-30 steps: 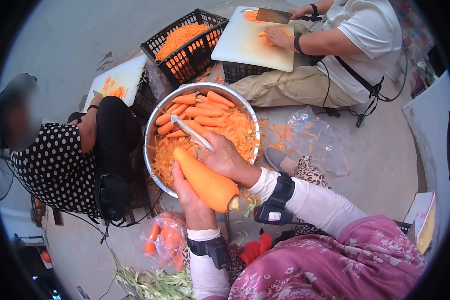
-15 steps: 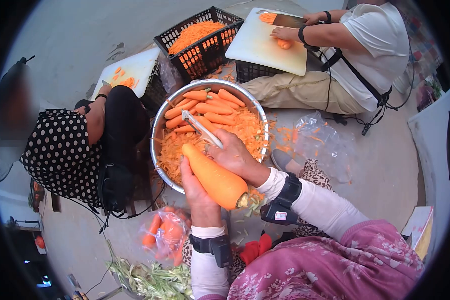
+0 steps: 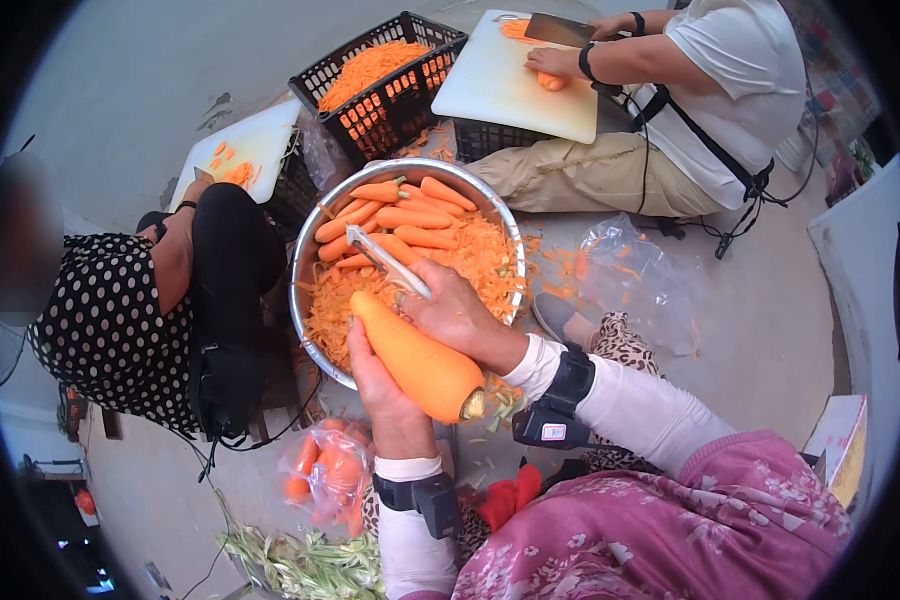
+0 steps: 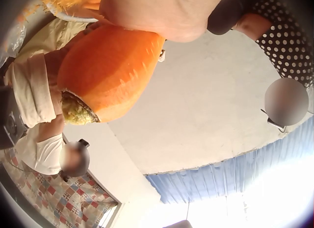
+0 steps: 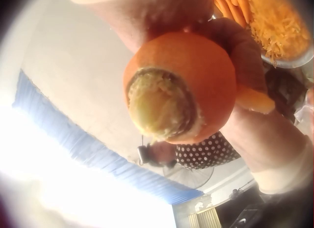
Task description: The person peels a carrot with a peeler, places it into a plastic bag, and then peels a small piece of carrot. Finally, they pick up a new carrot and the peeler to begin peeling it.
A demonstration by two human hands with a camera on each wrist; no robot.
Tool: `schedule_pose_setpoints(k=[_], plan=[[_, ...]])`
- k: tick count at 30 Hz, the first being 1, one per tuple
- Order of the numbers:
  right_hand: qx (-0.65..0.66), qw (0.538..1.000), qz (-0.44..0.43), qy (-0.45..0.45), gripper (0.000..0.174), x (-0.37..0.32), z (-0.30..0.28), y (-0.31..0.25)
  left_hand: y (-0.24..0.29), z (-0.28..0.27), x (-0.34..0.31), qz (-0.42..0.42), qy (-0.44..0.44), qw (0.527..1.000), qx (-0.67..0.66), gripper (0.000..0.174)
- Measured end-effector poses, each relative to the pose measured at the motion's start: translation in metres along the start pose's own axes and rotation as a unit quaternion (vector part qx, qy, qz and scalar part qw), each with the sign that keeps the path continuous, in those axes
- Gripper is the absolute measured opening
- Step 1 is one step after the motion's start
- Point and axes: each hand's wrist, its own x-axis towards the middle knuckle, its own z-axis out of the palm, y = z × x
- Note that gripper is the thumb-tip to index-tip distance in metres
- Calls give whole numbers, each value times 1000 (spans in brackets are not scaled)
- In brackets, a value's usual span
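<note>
My left hand (image 3: 385,398) grips a big, mostly peeled carrot (image 3: 417,357) from its left side and below, its cut stem end pointing at my body. In the left wrist view, the carrot (image 4: 110,71) shows smooth orange skin and a rough yellow-green crown. My right hand (image 3: 458,312) holds a peeler (image 3: 388,262) with a pale handle, its head pointing away over the bowl. That hand lies along the carrot's far right side. Under both hands stands a round metal bowl (image 3: 516,260) with whole peeled carrots (image 3: 410,218) on a heap of orange peelings (image 3: 480,260).
Beyond the bowl stands a black crate (image 3: 370,135) of shredded carrot. People sit at left and right with cutting boards (image 3: 470,95); the right one holds a cleaver (image 3: 558,30). A bag of carrots (image 3: 325,470), leafy greens (image 3: 305,565) and a clear plastic bag (image 3: 635,280) lie on the floor.
The whole head view shifts right and then back left. My hands keep almost the same hold on the carrot and peeler. At the right, the person's cleaver and hand shift slightly on the board.
</note>
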Motion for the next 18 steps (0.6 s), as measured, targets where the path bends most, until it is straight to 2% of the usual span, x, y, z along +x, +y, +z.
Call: schedule_pose_setpoints(k=[6,8,12,14,18], plan=[[-25,999,-30,28,26,0,-2,-1,1,-9,10,-16,-56,998,-19,37],[-9,1000,0,20,26,-1,-3,-5,0,1,5,-10,-35,999,-10,38],[-4,999,-16,34,23,0,-1,0,-4,11,1,-15,-35,999,-4,39],[2,999,-25,35,23,1,-1,0,-6,17,0,-7,13,1000,12,41],[-7,999,-12,38,22,-1,-1,1,-5,15,-4,-11,16,999,49,41]])
